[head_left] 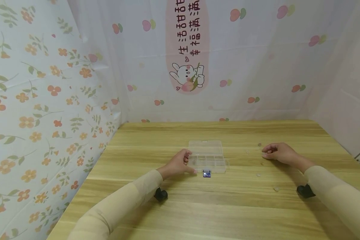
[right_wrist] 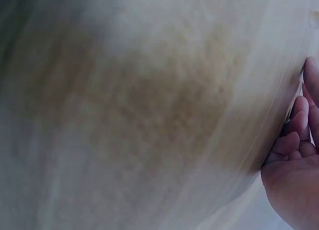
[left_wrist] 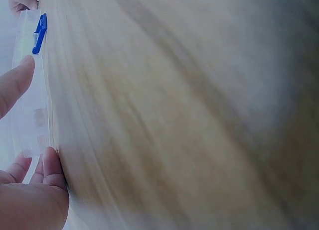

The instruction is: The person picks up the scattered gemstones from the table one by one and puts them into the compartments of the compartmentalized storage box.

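An open clear plastic compartment box (head_left: pixel 205 164) lies on the table, its lid (head_left: pixel 205 146) folded back. My left hand (head_left: pixel 180 162) grips the box's left end, thumb at the front edge and fingers at the side. A blue latch (head_left: pixel 206 173) hangs off the front; it shows also in the left wrist view. Something brownish (left_wrist: pixel 39 118) shows faintly through the box wall. My right hand (head_left: pixel 279 153) rests low over the table with bent fingers, thumb and index tips slightly apart. I see nothing between them. Small flat roundish pieces like coins (head_left: pixel 259 144) lie near it.
More small pieces lie scattered between the box and the right arm, among them a pale one (head_left: pixel 258 174) and one nearer me (head_left: pixel 276 189). Black knob-like wrist attachments (head_left: pixel 161 194) sit under both sleeves. Patterned cloth (head_left: pixel 156 66) hangs behind the wooden table (head_left: pixel 198 210).
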The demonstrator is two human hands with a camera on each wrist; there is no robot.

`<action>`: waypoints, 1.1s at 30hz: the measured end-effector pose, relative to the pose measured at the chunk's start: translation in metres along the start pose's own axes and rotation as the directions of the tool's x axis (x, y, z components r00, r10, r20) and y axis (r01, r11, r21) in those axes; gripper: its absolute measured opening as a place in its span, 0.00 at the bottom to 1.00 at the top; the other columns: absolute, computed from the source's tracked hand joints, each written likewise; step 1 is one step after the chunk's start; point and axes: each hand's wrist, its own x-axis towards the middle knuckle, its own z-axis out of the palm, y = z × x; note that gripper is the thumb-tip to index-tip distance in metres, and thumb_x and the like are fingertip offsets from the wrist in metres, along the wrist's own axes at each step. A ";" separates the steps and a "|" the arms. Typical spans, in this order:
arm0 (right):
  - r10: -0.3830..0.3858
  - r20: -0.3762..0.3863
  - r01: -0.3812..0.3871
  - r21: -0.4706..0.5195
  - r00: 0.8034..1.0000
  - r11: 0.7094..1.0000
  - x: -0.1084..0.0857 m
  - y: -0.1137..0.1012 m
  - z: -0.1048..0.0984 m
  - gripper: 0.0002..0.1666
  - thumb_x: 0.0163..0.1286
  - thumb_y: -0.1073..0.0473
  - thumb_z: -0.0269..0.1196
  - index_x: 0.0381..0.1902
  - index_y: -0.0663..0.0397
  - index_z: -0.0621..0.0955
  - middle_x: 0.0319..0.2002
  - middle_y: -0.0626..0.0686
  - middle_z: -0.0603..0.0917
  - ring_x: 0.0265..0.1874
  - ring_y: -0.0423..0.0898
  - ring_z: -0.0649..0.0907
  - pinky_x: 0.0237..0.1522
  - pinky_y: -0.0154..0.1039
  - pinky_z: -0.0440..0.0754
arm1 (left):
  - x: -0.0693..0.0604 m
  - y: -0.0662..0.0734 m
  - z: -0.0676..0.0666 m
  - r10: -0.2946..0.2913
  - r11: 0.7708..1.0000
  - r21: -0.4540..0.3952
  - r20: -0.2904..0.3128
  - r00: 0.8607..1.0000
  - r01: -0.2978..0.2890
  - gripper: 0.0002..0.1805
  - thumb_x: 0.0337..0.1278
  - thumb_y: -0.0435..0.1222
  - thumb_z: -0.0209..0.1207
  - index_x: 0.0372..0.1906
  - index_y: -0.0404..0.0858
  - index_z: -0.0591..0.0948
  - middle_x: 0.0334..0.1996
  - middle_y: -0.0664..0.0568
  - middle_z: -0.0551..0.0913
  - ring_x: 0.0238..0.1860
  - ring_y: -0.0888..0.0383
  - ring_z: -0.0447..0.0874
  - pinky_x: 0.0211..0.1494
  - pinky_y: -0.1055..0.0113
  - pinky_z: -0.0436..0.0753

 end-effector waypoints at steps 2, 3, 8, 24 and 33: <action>0.000 -0.003 0.000 -0.002 1.000 1.000 0.000 0.000 0.001 0.24 0.67 0.50 0.66 0.51 0.64 0.79 0.40 0.52 0.78 0.39 0.48 0.73 0.38 0.36 0.73 | 0.000 0.000 0.000 0.002 1.000 0.006 -0.001 1.000 -0.002 0.41 0.41 0.35 0.77 0.62 0.34 0.67 0.43 0.48 0.67 0.42 0.55 0.64 0.45 0.62 0.67; -0.002 -0.004 0.002 -0.004 1.000 1.000 0.000 0.000 0.001 0.24 0.67 0.50 0.66 0.51 0.64 0.79 0.40 0.52 0.78 0.39 0.48 0.73 0.38 0.37 0.73 | -0.001 0.001 0.000 0.001 1.000 0.007 -0.002 1.000 -0.001 0.41 0.41 0.35 0.77 0.62 0.34 0.67 0.43 0.48 0.67 0.42 0.55 0.64 0.45 0.62 0.67; -0.003 -0.009 0.003 0.005 1.000 1.000 -0.001 0.000 0.002 0.24 0.67 0.49 0.66 0.50 0.64 0.80 0.40 0.52 0.78 0.38 0.48 0.73 0.37 0.37 0.73 | -0.001 0.000 0.000 0.001 1.000 0.022 -0.008 1.000 -0.001 0.41 0.41 0.35 0.77 0.61 0.35 0.67 0.44 0.48 0.67 0.43 0.55 0.64 0.46 0.63 0.68; -0.028 -0.013 0.027 -0.054 1.000 0.998 -0.003 -0.009 0.001 0.18 0.68 0.53 0.65 0.45 0.63 0.82 0.39 0.52 0.81 0.37 0.47 0.75 0.41 0.43 0.72 | 0.000 0.000 0.000 0.001 1.000 0.008 -0.005 1.000 0.000 0.41 0.40 0.35 0.77 0.61 0.34 0.68 0.43 0.48 0.67 0.42 0.55 0.65 0.45 0.62 0.68; -0.076 0.000 0.075 -0.084 0.997 0.994 -0.001 -0.010 0.003 0.12 0.68 0.58 0.64 0.41 0.65 0.82 0.36 0.51 0.80 0.34 0.46 0.73 0.39 0.43 0.71 | -0.001 0.000 -0.001 0.004 1.000 0.013 -0.003 1.000 -0.003 0.41 0.40 0.35 0.77 0.61 0.34 0.67 0.43 0.48 0.67 0.41 0.55 0.65 0.44 0.62 0.68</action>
